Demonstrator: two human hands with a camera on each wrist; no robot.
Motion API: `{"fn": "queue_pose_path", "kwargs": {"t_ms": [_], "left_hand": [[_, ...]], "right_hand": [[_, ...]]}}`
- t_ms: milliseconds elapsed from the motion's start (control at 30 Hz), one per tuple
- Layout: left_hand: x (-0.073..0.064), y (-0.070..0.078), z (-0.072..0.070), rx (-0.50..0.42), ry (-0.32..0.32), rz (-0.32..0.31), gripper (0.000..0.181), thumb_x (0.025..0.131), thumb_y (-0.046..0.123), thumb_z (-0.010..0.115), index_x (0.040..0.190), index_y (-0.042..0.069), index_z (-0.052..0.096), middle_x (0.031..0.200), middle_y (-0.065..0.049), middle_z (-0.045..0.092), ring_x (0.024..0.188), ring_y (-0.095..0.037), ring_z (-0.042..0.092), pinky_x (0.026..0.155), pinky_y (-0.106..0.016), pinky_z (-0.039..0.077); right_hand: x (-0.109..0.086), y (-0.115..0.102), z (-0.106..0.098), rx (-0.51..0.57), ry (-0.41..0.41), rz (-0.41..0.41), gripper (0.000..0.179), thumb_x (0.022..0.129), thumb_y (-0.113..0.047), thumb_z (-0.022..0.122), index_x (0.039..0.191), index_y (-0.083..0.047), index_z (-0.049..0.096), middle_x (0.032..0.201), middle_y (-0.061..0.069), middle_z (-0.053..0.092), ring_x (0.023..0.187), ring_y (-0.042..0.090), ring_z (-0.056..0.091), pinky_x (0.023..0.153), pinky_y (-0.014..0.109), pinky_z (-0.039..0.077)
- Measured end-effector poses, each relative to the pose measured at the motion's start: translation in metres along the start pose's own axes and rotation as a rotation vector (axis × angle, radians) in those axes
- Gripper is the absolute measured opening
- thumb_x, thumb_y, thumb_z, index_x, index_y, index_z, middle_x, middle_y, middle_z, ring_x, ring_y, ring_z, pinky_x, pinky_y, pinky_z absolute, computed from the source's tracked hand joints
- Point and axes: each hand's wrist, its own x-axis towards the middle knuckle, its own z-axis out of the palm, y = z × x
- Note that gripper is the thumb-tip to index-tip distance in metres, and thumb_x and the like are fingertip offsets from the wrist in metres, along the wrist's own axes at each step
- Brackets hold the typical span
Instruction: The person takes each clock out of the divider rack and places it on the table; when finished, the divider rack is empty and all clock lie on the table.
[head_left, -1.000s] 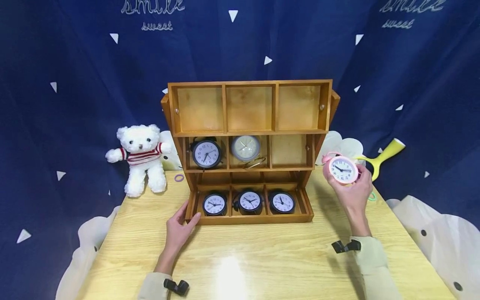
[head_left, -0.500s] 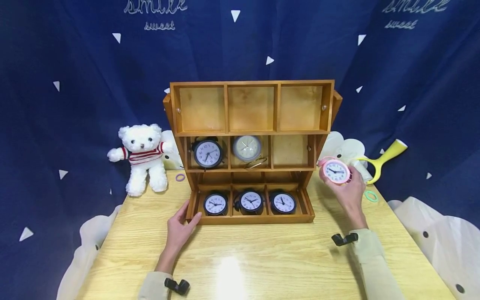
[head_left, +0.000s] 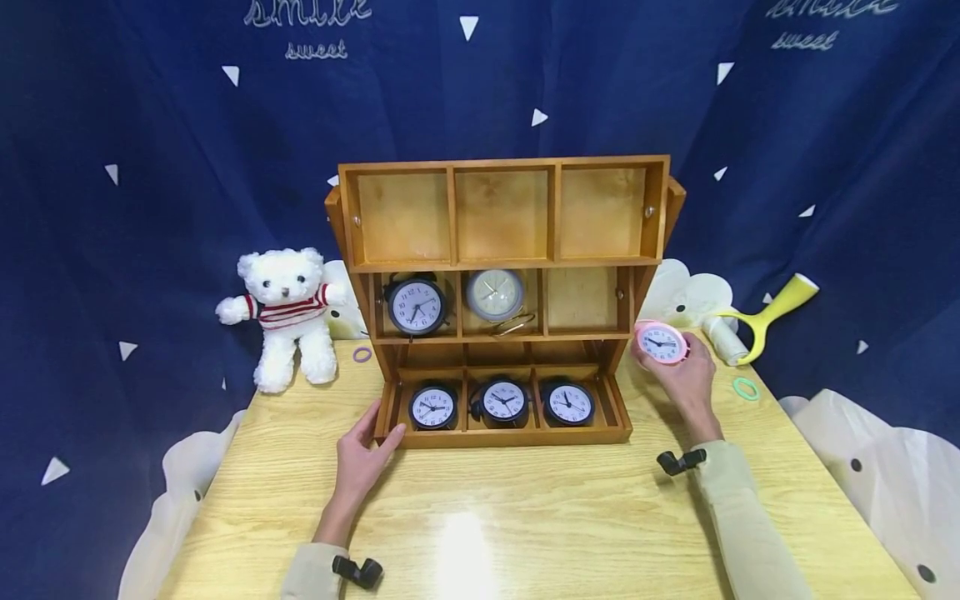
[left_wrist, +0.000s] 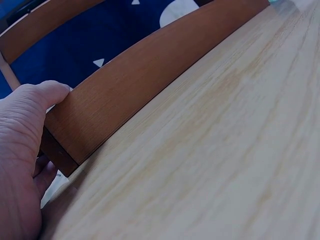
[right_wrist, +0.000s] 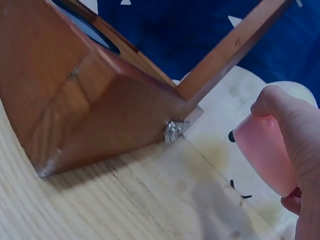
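Observation:
A three-tier wooden shelf with square compartments stands on the table. My left hand grips the lower tray's front left corner, thumb on the front board and fingers round the side. To the right of the shelf, my right hand holds a pink alarm clock, its white dial facing up toward the head camera. Its pink casing shows between thumb and fingers in the right wrist view. Black alarm clocks fill the bottom compartments. The middle tier holds a black clock and a grey clock.
A white teddy bear in a striped top sits at the left back. A purple ring lies near it. At the right are a yellow forked-handle tool with a white roll and a green ring. A blue curtain hangs behind.
My right hand has moved left and slightly down with the pink alarm clock, closer to the shelf's right side. The left hand keeps its grip on the corner.

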Motion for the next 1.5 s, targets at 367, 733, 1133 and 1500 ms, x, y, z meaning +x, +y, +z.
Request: {"fn": "queue_pose_path", "kwargs": {"t_ms": [367,733,1133,1500], "left_hand": [[0.000,-0.002,0.000,-0.002,0.005,-0.002,0.067,0.088,0.011,0.085,0.148,-0.001,0.056,0.149,-0.020,0.056,0.132,-0.035,0.058,0.102,-0.010,0.045],[-0.001,-0.001,0.001,-0.007,0.007,-0.013,0.068,0.088,0.012,0.086,0.147,-0.001,0.056,0.148,-0.021,0.057,0.132,-0.037,0.058,0.101,-0.011,0.046],[0.000,0.000,0.000,-0.020,0.006,-0.006,0.066,0.089,0.009,0.085,0.148,-0.001,0.056,0.148,-0.020,0.057,0.131,-0.034,0.059,0.102,-0.011,0.046],[0.000,0.002,0.000,0.010,0.005,-0.023,0.068,0.089,0.013,0.085,0.148,-0.001,0.055,0.149,-0.019,0.057,0.134,-0.033,0.057,0.103,-0.010,0.043]], "right_hand": [[0.003,0.017,0.013,0.003,-0.090,0.073,0.084,0.077,-0.033,0.093,0.140,0.006,0.054,0.126,0.029,0.061,0.115,0.041,0.056,0.101,0.054,0.047],[0.002,0.025,0.026,-0.018,-0.139,0.096,0.086,0.077,-0.041,0.092,0.138,0.006,0.055,0.125,0.027,0.062,0.113,0.040,0.058,0.098,0.053,0.047],[0.004,0.028,0.032,-0.043,-0.164,0.105,0.080,0.078,-0.039,0.092,0.134,0.005,0.057,0.122,0.027,0.063,0.112,0.041,0.058,0.098,0.053,0.047],[-0.002,0.030,0.029,0.009,-0.195,0.130,0.091,0.082,-0.045,0.088,0.149,0.001,0.048,0.137,0.027,0.058,0.125,0.041,0.054,0.108,0.057,0.045]]}}
